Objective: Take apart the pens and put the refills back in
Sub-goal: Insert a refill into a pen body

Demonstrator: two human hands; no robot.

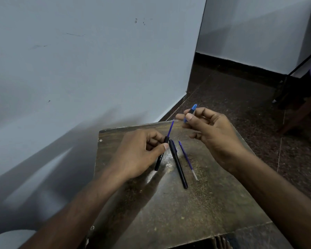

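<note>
My left hand (142, 151) grips a black pen barrel (159, 160), tilted, with a blue refill (170, 128) sticking out of its upper end. My right hand (212, 128) is raised above the far edge of the table and pinches a small blue pen tip piece (191, 111) between thumb and fingers. A second black pen (178, 163) lies on the worn table (169, 209) between my hands. A loose blue refill (188, 159) lies just right of it, almost parallel.
The small table stands against a pale blue wall (79, 69) on the left. Dark speckled floor (241, 97) lies beyond and to the right. A chair leg and dark frame (294, 112) stand at the far right.
</note>
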